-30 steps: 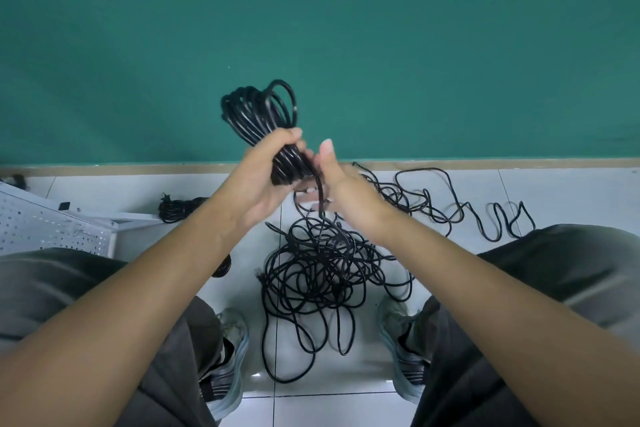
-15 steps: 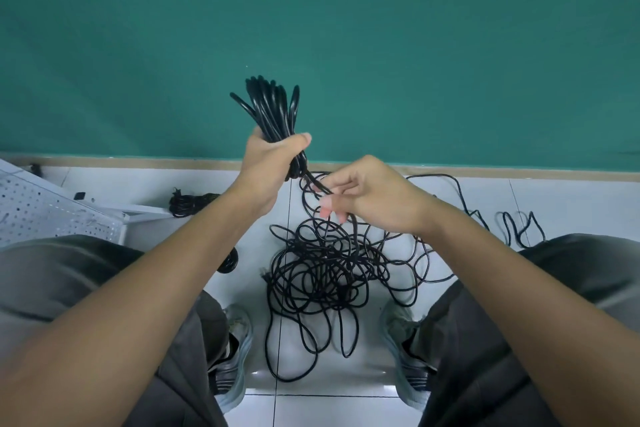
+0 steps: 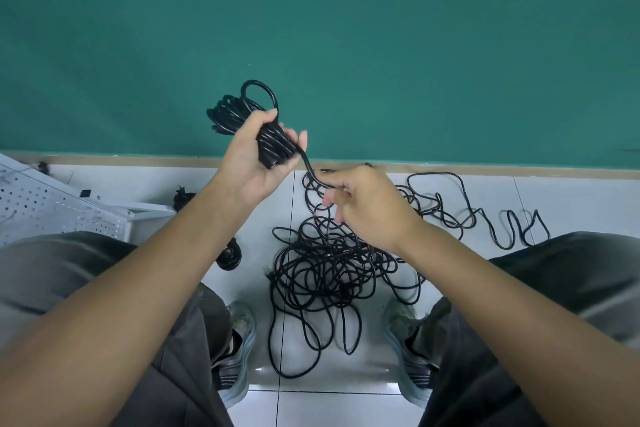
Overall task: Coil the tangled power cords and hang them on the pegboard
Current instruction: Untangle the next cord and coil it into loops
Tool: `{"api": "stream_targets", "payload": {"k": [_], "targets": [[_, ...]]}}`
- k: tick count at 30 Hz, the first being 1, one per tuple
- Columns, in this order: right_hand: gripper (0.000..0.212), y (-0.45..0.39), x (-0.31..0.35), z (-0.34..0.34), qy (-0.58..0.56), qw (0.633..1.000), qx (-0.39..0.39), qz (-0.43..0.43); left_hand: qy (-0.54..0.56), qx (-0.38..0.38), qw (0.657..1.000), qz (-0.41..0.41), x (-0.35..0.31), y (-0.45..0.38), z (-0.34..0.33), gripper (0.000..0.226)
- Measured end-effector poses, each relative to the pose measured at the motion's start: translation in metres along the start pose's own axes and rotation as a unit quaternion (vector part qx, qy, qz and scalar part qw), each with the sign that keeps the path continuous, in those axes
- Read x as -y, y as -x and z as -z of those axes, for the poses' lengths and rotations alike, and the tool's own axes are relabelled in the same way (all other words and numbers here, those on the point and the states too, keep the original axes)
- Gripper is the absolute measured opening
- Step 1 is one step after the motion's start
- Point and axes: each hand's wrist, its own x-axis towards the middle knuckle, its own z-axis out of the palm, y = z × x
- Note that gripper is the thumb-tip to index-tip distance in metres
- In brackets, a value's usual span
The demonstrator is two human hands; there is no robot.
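The left hand [image 3: 258,158] grips a bundle of black coils [image 3: 242,118], thumb and fingers curled round its waist, and holds it up in front of the green wall [image 3: 346,28]. From the bundle one strand [image 3: 310,168] runs down to the right hand [image 3: 363,199], which pinches it just below. The rest of the cord lies as a tangled heap [image 3: 329,263] on the white tiled floor [image 3: 571,198] between the two shoes, with a loose tail toward the right side along the wall edge. The pegboard [image 3: 45,208] lies at the left edge of the floor, with a smaller dark cord bundle [image 3: 183,198] near it.

I think the risk is a knot: if the right hand pulls the strand quickly, the heap may tighten or rise as one lump. Also the bundle is thick, so loops may slip from the left hand.
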Motion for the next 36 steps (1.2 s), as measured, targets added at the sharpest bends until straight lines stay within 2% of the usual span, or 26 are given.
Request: {"api": "stream_targets", "payload": {"k": [2,4,5,7,9,13,16,18,21,22,25,27,30,33,36], "targets": [[0.037,0.0,0.002,-0.002,0.043,0.999,0.03,0.0,-0.011,-0.017,1.0,-0.003,0.002,-0.001,0.002,0.018],[0.026,0.002,0.003,-0.002,0.019,0.998,0.062,-0.001,-0.058,-0.037,0.998,-0.013,0.007,-0.003,0.006,0.017],[0.023,0.004,0.004,-0.001,-0.012,0.998,0.068,-0.002,-0.114,-0.041,0.992,-0.024,0.011,-0.005,0.009,0.016],[0.021,0.005,0.005,0.005,-0.084,0.994,0.066,-0.01,-0.271,-0.035,0.961,-0.053,0.022,-0.007,0.015,0.013],[0.028,0.004,0.004,0.014,-0.131,0.99,0.036,-0.026,-0.376,-0.015,0.925,-0.06,0.029,-0.005,0.018,0.011],[0.022,-0.001,0.0,0.028,-0.095,0.994,-0.049,0.008,-0.437,0.068,0.896,-0.03,0.033,0.005,0.012,0.013],[0.014,-0.006,-0.002,0.034,-0.135,0.984,-0.117,0.004,-0.422,0.124,0.898,0.004,0.036,0.016,0.007,0.018],[0.023,-0.009,-0.005,0.038,-0.186,0.969,-0.163,-0.026,-0.404,0.166,0.899,0.032,0.037,0.022,0.005,0.023],[0.035,-0.01,-0.01,0.041,-0.201,0.959,-0.187,-0.071,-0.393,0.205,0.894,0.064,0.036,0.025,0.003,0.045],[0.037,-0.01,-0.012,0.041,-0.198,0.959,-0.186,-0.078,-0.398,0.214,0.889,0.071,0.036,0.026,0.002,0.046],[0.034,-0.01,-0.017,0.038,-0.219,0.956,-0.176,-0.083,-0.425,0.228,0.873,0.075,0.037,0.028,-0.001,0.024],[0.026,-0.01,-0.021,0.035,-0.244,0.953,-0.163,-0.078,-0.4,0.233,0.883,0.081,0.037,0.028,-0.001,0.014],[0.007,-0.01,-0.024,0.03,-0.271,0.955,-0.107,-0.059,-0.303,0.265,0.909,0.11,0.031,0.026,-0.002,0.024],[0.011,-0.01,-0.027,0.02,-0.21,0.975,-0.037,-0.066,-0.235,0.282,0.922,0.125,0.023,0.024,-0.003,0.028],[0.015,-0.011,-0.03,0.013,-0.182,0.976,-0.065,-0.098,-0.235,0.271,0.925,0.123,0.022,0.023,-0.002,0.026]]}}
